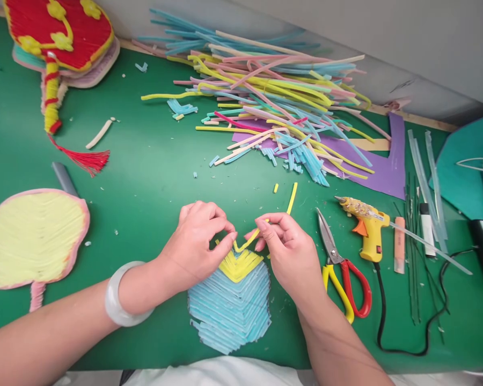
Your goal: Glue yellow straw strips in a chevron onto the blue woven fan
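A leaf-shaped piece [235, 305] lies on the green table, covered with blue strips in a V pattern and with yellow strips at its top. My right hand [292, 249] pinches a bent yellow strip [249, 239], whose fold rests at the top of the yellow rows. One end of a yellow strip sticks up beyond the right fingers. My left hand [201, 241], below which a white bangle circles the wrist, has its thumb and fingers together beside the left end of that strip; whether it grips the end is hidden.
Scissors [335, 257], a yellow glue gun [368, 228] with a black cord and glue sticks lie to the right. Colored strips [265, 86] are heaped at the back over purple sheet [394, 161]. Red [60, 32] and yellow [36, 238] fan shapes lie left.
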The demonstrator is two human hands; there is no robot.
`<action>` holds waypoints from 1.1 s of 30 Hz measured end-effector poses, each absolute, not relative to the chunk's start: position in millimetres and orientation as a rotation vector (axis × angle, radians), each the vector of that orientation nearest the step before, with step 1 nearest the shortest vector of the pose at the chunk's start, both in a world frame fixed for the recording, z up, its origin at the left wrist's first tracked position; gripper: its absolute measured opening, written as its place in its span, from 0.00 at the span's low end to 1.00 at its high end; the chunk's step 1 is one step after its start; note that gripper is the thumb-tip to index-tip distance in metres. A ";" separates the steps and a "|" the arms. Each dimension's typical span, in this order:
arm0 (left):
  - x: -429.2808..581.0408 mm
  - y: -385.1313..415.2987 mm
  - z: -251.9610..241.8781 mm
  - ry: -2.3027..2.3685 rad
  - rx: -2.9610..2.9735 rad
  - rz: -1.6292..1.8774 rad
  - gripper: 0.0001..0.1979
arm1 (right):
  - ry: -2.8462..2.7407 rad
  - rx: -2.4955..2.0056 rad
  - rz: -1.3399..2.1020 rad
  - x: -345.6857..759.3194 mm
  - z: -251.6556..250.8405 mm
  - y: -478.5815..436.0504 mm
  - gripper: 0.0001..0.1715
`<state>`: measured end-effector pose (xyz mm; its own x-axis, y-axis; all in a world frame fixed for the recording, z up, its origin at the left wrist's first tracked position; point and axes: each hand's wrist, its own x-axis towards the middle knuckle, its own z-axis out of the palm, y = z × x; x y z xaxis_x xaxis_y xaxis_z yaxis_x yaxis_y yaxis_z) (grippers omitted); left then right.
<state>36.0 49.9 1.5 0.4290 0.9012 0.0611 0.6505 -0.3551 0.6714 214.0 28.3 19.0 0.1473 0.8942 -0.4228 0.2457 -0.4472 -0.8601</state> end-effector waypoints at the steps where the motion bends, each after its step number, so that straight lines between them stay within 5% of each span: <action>1: 35.8 50.1 1.3 1.298 2.143 0.571 0.08 | -1.101 -1.814 1.313 214.2 19.2 28.0 0.17; 33: 34.2 48.4 -3.5 1.204 2.238 0.467 0.08 | -1.353 -1.832 1.122 212.3 3.4 24.4 0.10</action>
<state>34.2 48.4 -3.5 0.5382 0.8417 0.0431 0.6503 -0.4473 0.6140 212.3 24.4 3.4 0.1259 0.9518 -0.2796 0.4504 -0.3060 -0.8387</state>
